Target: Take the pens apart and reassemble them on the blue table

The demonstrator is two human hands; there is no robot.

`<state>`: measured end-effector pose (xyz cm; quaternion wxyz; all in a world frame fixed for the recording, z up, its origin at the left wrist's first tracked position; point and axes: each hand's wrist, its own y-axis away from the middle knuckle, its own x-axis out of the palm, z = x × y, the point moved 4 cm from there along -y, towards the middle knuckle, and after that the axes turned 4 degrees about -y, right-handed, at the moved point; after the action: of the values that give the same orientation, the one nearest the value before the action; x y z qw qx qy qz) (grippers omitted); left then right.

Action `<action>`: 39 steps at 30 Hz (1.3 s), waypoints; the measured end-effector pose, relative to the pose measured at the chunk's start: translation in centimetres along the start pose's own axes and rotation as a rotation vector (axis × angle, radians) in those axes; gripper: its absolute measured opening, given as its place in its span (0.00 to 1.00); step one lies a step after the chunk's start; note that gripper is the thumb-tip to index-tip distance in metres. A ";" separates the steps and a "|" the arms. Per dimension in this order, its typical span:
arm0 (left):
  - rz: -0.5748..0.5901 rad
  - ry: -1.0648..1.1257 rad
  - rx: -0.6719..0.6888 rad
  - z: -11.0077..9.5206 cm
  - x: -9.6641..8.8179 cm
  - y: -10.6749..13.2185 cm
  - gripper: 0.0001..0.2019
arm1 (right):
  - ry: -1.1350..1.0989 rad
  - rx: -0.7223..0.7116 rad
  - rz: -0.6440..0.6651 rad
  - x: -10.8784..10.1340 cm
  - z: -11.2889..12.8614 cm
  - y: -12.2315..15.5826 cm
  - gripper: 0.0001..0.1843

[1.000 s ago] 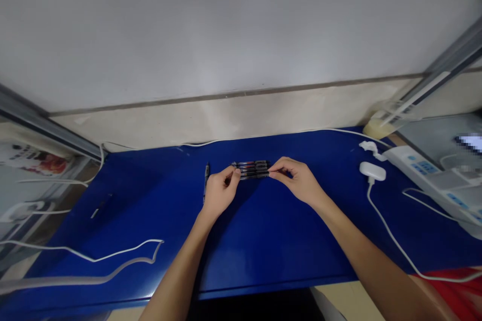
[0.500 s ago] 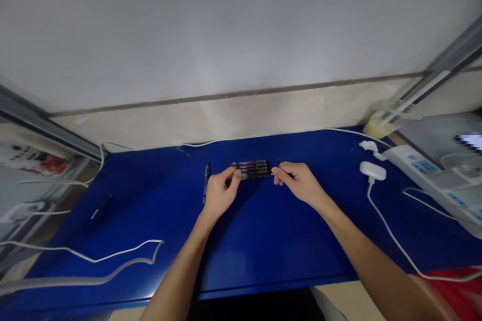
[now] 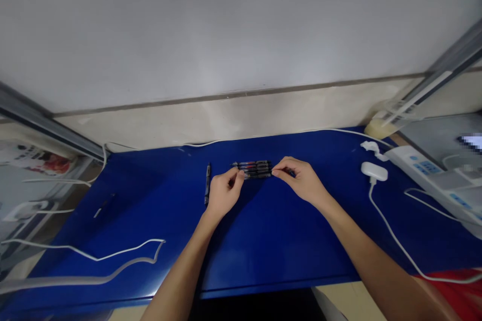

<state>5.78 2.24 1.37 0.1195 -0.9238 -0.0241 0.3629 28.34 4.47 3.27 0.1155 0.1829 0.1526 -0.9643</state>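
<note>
Head view: dark characters on a packet, too blurred to read. A row of pens lies between the hands: left hand pinched on its left end; right hand, fingertips together, at its right end.

**Pen ends covered, borders cropped**

I can't see the left ends of the lower pens; the left hand covers them. Can't tell what the right hand pinches, if anything. Slim dark thing near the table's left edge: too blurred. Power strip, table's right edge: cropped. Forearms cut off below.
</note>
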 end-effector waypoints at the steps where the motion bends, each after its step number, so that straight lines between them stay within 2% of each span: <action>1: -0.002 -0.001 -0.001 0.0 0.0 0.0 0.22 | 0.005 0.026 0.008 0.0 -0.1 0.0 0.12; 4: -0.004 0.000 0.004 0.1 0.1 0.0 0.22 | 0.009 0.058 0.040 0.2 -0.2 0.1 0.21; 5: -0.004 0.001 0.004 0.1 0.1 0.0 0.22 | 0.000 0.042 0.043 0.2 -0.2 0.1 0.20; 8: -0.008 0.002 -0.006 0.1 0.0 -0.1 0.21 | -0.030 -0.006 0.019 0.1 -0.2 0.0 0.07; 10: -0.016 -0.003 -0.011 0.2 -0.1 -0.1 0.21 | -0.026 0.010 0.020 0.1 -0.3 0.0 0.05; 15: -0.017 -0.006 -0.015 0.3 -0.1 -0.1 0.21 | 0.043 0.067 0.085 0.3 -0.1 0.0 0.20; 16: -0.016 -0.007 -0.016 0.3 -0.1 -0.1 0.21 | 0.041 0.064 0.085 0.3 -0.1 0.0 0.19; 19: -0.020 -0.010 -0.021 0.3 -0.1 -0.1 0.21 | 0.018 0.026 0.049 0.3 0.1 0.0 0.08; 21: -0.016 -0.009 -0.020 0.3 -0.1 -0.1 0.21 | 0.021 0.016 0.018 0.3 0.1 0.0 0.06; 26: -0.005 -0.023 -0.017 -0.1 0.0 0.0 0.21 | 0.080 0.084 0.062 0.4 0.1 0.2 0.21; 28: -0.011 -0.032 -0.024 -0.2 0.0 0.1 0.21 | 0.063 0.068 0.057 0.4 0.2 0.1 0.19; 30: -0.021 -0.036 -0.036 -0.2 0.0 0.0 0.21 | 0.024 0.047 0.040 0.3 0.2 0.1 0.12; 32: -0.031 -0.034 -0.045 -0.1 -0.1 0.0 0.22 | 0.004 0.052 0.037 0.3 0.1 0.1 0.08; 33: -0.034 -0.032 -0.048 -0.1 -0.1 0.0 0.22 | 0.007 0.066 0.044 0.3 0.1 0.1 0.09; 37: -0.025 -0.027 -0.044 -0.1 -0.1 0.0 0.21 | 0.039 0.115 0.095 0.4 0.1 0.3 0.23; 39: -0.021 -0.031 -0.046 -0.1 -0.1 0.0 0.21 | 0.034 0.090 0.077 0.4 0.2 0.3 0.20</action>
<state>5.78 2.23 1.53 0.1015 -0.9204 -0.0439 0.3751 27.97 4.05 3.25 0.1419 0.2099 0.1040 -0.9618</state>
